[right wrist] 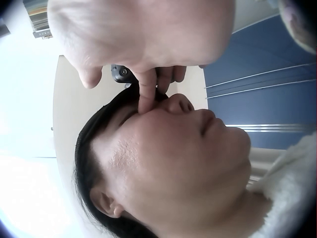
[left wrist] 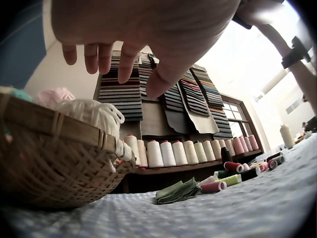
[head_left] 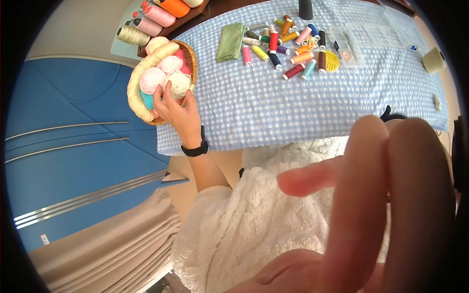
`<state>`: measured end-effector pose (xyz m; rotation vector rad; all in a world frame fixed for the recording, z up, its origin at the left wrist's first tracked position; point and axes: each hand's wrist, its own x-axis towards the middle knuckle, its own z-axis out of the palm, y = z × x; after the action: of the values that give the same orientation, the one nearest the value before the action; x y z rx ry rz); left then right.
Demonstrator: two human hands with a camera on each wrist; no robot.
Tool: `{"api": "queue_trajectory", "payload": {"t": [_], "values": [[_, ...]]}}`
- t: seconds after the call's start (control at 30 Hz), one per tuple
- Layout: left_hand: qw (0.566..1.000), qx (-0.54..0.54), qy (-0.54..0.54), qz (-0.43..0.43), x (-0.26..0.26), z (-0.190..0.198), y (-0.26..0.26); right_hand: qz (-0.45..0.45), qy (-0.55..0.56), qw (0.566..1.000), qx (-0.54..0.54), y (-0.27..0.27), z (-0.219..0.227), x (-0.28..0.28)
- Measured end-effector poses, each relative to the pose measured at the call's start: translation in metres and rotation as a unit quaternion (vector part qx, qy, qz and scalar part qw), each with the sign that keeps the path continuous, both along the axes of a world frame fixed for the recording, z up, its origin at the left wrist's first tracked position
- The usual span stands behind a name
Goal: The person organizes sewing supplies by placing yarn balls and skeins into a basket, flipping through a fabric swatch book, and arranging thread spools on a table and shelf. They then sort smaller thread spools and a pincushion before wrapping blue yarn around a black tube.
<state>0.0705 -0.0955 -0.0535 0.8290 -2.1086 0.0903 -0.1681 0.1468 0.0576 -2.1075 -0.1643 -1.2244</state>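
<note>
My left hand (head_left: 178,115) is over the near side of the wicker basket (head_left: 194,63), fingers spread and slightly bent beside a cream yarn ball (head_left: 179,88); whether they touch it is unclear. Pink yarn balls (head_left: 152,79) and a pale yellow skein (head_left: 134,93) fill the basket. In the left wrist view the hand (left wrist: 143,39) hangs above the basket (left wrist: 59,153) with its fingers apart. My right hand (head_left: 371,205) is raised close to the head camera, away from the table. In the right wrist view, that hand (right wrist: 143,44) is at the person's face, an extended finger near the eye.
Small thread spools (head_left: 273,41), a folded green cloth (head_left: 231,42) and a clear plastic box (head_left: 349,49) lie on the checked tablecloth (head_left: 244,112). A dark cylinder (head_left: 305,9) stands at the back. Large thread cones (head_left: 159,14) line a shelf at the upper left.
</note>
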Motion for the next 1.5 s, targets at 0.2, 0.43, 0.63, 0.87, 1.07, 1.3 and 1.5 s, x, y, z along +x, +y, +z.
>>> {"api": "queue_trajectory", "payload": {"t": [0.2,0.43,0.63,0.87,1.07,1.3,1.5], "values": [[0.997,-0.060,-0.042,-0.017,0.003,-0.003,-0.006,0.037,-0.011,0.999,0.017,0.002,-0.002,-0.004],[0.998,0.052,0.026,-0.011,0.001,0.003,0.007,0.067,-0.029,0.996,0.047,-0.005,-0.006,-0.030],[0.997,-0.042,0.011,0.059,0.030,0.020,-0.017,-0.196,-0.169,0.935,0.242,-0.007,-0.035,-0.065],[0.997,0.046,0.024,0.052,0.046,0.045,-0.074,-0.502,-0.015,0.797,0.336,-0.059,-0.104,-0.129],[0.985,0.064,-0.078,0.142,0.022,0.044,-0.087,-0.573,0.032,0.759,0.308,-0.065,-0.138,-0.131],[0.985,0.066,-0.014,0.156,0.007,0.053,-0.090,-0.628,0.078,0.731,0.256,-0.060,-0.136,-0.129],[0.918,0.273,0.259,-0.123,-0.009,0.070,-0.057,-0.637,0.073,0.723,0.257,-0.059,-0.133,-0.127]]}}
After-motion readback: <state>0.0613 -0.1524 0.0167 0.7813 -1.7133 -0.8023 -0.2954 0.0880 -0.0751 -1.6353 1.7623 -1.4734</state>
